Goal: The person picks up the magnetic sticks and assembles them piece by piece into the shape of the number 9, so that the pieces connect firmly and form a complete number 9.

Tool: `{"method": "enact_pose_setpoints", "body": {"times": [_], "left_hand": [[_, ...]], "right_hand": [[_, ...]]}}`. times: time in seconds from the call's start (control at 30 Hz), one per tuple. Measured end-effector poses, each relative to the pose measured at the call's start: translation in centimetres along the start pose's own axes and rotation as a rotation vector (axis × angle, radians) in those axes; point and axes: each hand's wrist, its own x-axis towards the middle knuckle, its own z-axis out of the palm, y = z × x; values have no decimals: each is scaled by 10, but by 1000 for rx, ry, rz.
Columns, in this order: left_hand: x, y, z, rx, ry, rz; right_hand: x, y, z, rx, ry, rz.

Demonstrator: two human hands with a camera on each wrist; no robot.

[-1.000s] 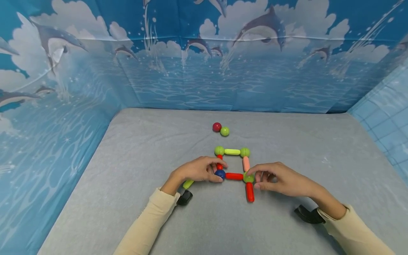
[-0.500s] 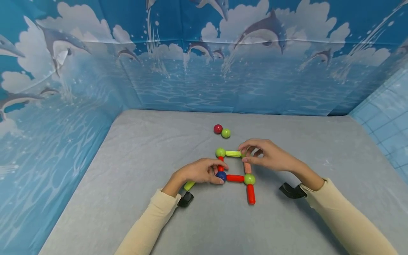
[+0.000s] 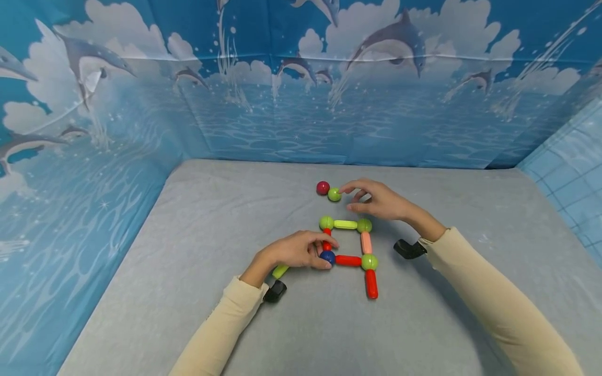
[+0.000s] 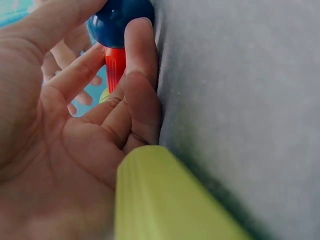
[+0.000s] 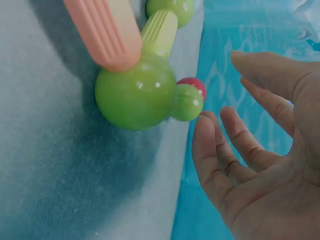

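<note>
A square of sticks and balls lies on the grey cloth. My left hand (image 3: 296, 249) holds its blue ball (image 3: 327, 257) between thumb and fingers; the left wrist view shows this blue ball (image 4: 117, 25) close up. A red stick (image 3: 348, 260) joins it to a green corner ball (image 3: 369, 261). Along the right side runs a pink stick (image 3: 366, 243), and a yellow-green stick (image 3: 345, 224) forms the far side. My right hand (image 3: 378, 200) hovers beyond the square with parted fingers and nothing in them. Its index fingertip is right beside a loose green ball (image 3: 334, 195); contact is unclear.
A dark red ball (image 3: 322, 188) sits against the loose green one. Another red stick (image 3: 371, 284) extends toward the near side. A lime stick (image 3: 280, 271) lies partly under my left wrist. Dolphin-printed curtains (image 3: 301, 120) stand behind the table.
My right hand has travelled from the near right corner of the square, past its far right corner, to the loose green ball. The left hand has stayed on the blue ball.
</note>
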Motion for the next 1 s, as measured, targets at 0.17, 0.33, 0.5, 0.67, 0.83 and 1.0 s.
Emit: {"method": "enact_pose_setpoints", "body": {"times": [0.17,0.33,0.5,0.67,0.83,1.0], "left_hand": [[0,-1,-1,0,3,7],[1,-1,0,-11,-2,12],[0,0,0,-13,2,10],[0,1,0,-8,2,11],[1,0,-1,0,0,17],[0,0,-1,11,-1,20]], "right_hand": [[18,11,6,53,-48,30],[27,19,14,124,-103,137],[33,23,15,139,-128,150],[38,26,14,127,-138,121],[38,27,13,113,-122,119],[35,29,13,98,-96,144]]}}
